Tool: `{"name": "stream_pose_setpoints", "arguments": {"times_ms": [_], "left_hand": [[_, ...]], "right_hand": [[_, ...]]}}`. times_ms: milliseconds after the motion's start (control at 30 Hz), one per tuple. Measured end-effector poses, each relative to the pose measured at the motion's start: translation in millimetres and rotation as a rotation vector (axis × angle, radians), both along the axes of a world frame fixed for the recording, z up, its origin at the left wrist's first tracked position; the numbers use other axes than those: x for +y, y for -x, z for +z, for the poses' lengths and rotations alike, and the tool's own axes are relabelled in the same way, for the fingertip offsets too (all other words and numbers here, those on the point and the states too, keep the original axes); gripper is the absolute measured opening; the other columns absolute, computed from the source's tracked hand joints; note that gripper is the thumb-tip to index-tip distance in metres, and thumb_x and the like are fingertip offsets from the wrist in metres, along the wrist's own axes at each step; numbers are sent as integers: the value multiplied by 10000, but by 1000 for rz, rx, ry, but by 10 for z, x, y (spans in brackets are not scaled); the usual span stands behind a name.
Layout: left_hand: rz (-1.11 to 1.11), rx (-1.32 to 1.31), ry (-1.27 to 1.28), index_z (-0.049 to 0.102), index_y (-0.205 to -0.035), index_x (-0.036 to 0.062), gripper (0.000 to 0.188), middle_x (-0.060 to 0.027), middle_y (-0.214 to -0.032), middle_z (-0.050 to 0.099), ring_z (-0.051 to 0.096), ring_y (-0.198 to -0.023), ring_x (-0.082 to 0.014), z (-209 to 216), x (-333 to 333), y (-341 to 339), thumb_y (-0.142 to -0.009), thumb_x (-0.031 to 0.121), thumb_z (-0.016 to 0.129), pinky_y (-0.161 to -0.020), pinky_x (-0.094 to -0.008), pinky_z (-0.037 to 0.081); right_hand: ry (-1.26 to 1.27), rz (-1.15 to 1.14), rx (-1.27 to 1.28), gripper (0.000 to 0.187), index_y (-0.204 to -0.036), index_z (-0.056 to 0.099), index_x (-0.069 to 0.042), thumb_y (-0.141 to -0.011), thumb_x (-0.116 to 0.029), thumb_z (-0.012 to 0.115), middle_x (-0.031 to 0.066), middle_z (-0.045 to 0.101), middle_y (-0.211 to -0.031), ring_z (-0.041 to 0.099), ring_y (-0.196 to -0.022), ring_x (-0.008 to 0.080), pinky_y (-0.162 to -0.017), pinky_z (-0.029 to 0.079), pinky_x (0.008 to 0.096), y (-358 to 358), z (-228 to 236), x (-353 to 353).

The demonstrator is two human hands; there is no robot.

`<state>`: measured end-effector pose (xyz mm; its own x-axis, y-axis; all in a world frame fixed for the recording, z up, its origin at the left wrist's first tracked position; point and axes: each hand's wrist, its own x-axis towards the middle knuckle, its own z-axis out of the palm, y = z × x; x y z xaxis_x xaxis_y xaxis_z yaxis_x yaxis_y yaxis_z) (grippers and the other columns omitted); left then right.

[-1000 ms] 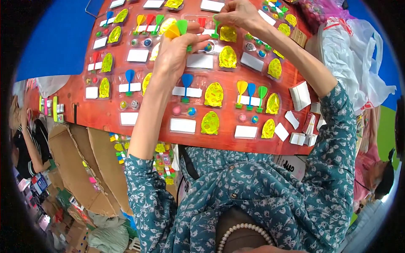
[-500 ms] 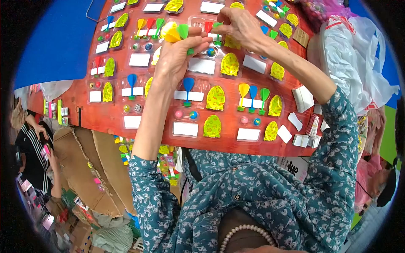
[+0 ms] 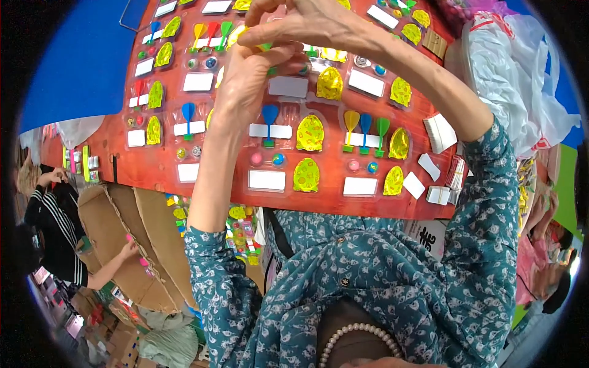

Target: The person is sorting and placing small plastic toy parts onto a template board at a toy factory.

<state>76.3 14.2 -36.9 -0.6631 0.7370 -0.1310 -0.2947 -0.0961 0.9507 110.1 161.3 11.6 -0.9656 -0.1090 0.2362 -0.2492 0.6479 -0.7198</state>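
Observation:
My left hand point(image 3: 242, 80) is raised over the rows of clear plastic trays, its fingers curled round small toy darts; a green piece of one toy dart point(image 3: 272, 71) shows at its palm. My right hand point(image 3: 300, 26) meets its fingertips from above, thumb and fingers bent together; what they pinch is hidden. Under the hands lies a tray with a white card point(image 3: 288, 87) and a yellow egg-shaped piece point(image 3: 330, 83). Nearer me, one tray holds a blue dart point(image 3: 270, 125), and another has yellow, blue and green darts point(image 3: 365, 132) with small balls point(image 3: 373, 167).
Filled trays cover the red table point(image 3: 319, 205). Loose white cards point(image 3: 413, 185) lie at its right edge, near white plastic bags point(image 3: 500, 86). Flattened cardboard point(image 3: 126, 245) stands at lower left, with a person in black point(image 3: 58, 233) beyond. Another person in pink point(image 3: 531, 264) is at right.
My right hand has moved left, from a green dart at the tray to my left hand's fingertips. The green dart stays in the tray. At left, the other person's arm has reached towards the cardboard.

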Motion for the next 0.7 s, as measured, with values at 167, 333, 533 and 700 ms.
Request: {"name": "stream_pose_setpoints", "arguments": {"times_ms": [167,333,533,700], "left_hand": [[-111,-127,77,574,-994,-36,163,-96,-848,648,581,-658,-94,60,-156,86,-852,40,564,-598,-209,461],[14,-140,36,557,-986,-45,146,-103,-786,634,514,-582,-67,-55,-169,87,-864,36,550,-516,-165,389],[-93,-94,40,514,-1040,-46,197,-98,-761,620,504,-577,-67,14,-161,103,-863,33,549,-504,-172,372],[-198,-289,-44,514,-1011,-46,169,-118,-851,620,547,-628,-85,15,-71,125,-857,15,546,-514,-173,398]], "right_hand": [[642,-287,-102,222,-728,639,-20,-755,-225,719,47,620,-673,539,-544,105,-490,444,250,243,-240,91],[726,-411,-279,268,-814,649,-20,-781,-279,712,53,635,-721,539,-529,85,-440,452,235,130,-287,171],[477,-17,-359,246,-936,658,-13,-821,-229,651,45,642,-730,571,-657,84,-608,466,255,103,-79,-11],[592,59,-127,229,-987,642,-7,-800,-85,535,75,648,-946,592,-832,137,-728,485,276,210,-308,222]]}}
